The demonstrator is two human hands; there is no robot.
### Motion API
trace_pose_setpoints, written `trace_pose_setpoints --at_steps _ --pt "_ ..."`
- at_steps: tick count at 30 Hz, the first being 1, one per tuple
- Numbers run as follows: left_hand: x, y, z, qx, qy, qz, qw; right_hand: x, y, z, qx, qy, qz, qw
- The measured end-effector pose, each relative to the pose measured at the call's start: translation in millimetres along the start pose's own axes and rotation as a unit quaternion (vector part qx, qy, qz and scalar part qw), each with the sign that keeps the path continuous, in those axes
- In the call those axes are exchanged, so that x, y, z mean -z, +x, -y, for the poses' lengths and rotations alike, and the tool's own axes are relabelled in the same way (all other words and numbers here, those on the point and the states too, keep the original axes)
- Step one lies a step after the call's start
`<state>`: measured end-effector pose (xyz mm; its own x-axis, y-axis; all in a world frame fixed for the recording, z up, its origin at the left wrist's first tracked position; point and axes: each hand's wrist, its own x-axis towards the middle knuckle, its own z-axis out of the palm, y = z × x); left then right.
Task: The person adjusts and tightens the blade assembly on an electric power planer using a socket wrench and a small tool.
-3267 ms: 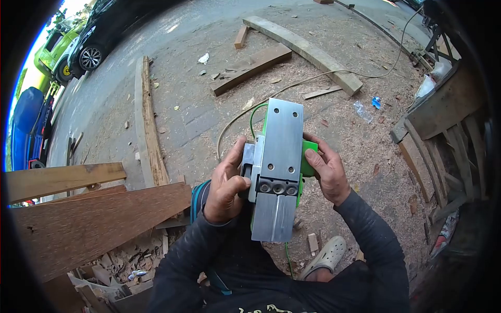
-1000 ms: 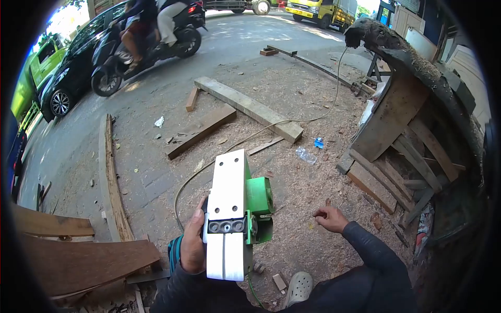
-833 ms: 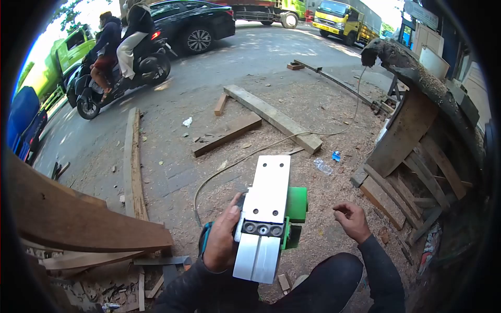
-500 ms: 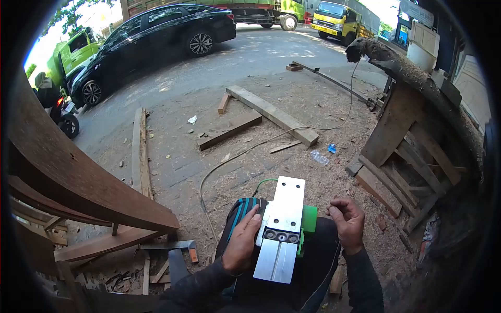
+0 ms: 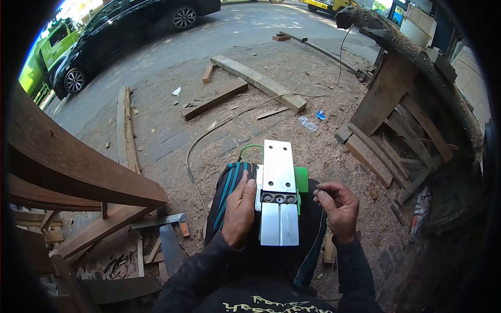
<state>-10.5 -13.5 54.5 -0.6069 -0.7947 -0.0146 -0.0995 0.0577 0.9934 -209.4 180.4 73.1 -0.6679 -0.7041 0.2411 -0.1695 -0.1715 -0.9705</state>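
An electric hand planer (image 5: 277, 167) lies upside down across my lap, its metal sole and cutter drum facing up and its green body showing at the right side. My left hand (image 5: 240, 211) holds the planer's left side, thumb upward along the edge. To the right of the planer, apart from it, my right hand (image 5: 338, 208) is closed in a pinch. A tiny dark thing shows at those fingertips, too small to name. A green cord (image 5: 249, 147) comes out behind the planer's left side.
Curved wooden pieces (image 5: 78, 151) rise at the left, with a try square (image 5: 172, 221) beneath. Planks (image 5: 261, 83) and a cable (image 5: 235, 116) lie on the shaving-strewn ground ahead. A wooden stand (image 5: 389, 94) is at the right. A black car (image 5: 130, 31) is on the road.
My view has tilted down, so the planer and both hands appear higher in the frame. The planer sits straighter. My right hand still pinches beside it. The motorbike has left view.
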Motion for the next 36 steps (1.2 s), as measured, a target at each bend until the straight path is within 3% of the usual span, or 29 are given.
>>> trace_pose_setpoints --at_steps 3,5,11,15,18,20,22,26,29,36 --pt "0.7 3.0 1.0 0.003 0.012 -0.011 1.0 -4.1 3.5 7.2 0.041 -0.04 0.033 0.998" --pt "3.4 6.1 9.1 0.014 -0.025 -0.003 1.0 -11.3 5.6 13.4 0.121 -0.116 0.045 0.985" --pt "1.9 -3.3 3.3 -0.059 0.022 -0.056 0.996 -26.4 6.8 30.0 0.13 -0.172 0.091 0.972" --pt "-9.0 -12.6 21.0 -0.002 -0.055 -0.035 0.998 -37.4 24.0 47.3 0.143 -0.204 0.134 0.959" --pt "-20.6 -13.9 26.2 -0.063 -0.088 -0.072 0.991 -44.4 35.7 55.3 0.138 -0.249 0.186 0.94" --pt "-18.6 -19.8 20.5 -0.019 -0.108 -0.054 0.993 -49.3 39.7 59.3 0.143 -0.283 0.218 0.923" --pt "-23.8 -18.1 27.1 -0.083 -0.054 -0.089 0.991 -51.6 43.8 58.4 0.153 -0.288 0.237 0.915" --pt "-19.1 -15.8 23.6 -0.013 -0.211 -0.046 0.976 -60.4 54.1 59.9 0.172 -0.315 0.299 0.884" --pt "-19.3 -14.8 23.9 0.022 -0.221 -0.037 0.974 -62.5 58.0 57.6 0.177 -0.334 0.322 0.868" --pt "-20.2 -13.0 29.9 -0.008 -0.23 -0.035 0.973 -69.4 63.0 63.4 0.169 -0.365 0.343 0.849"
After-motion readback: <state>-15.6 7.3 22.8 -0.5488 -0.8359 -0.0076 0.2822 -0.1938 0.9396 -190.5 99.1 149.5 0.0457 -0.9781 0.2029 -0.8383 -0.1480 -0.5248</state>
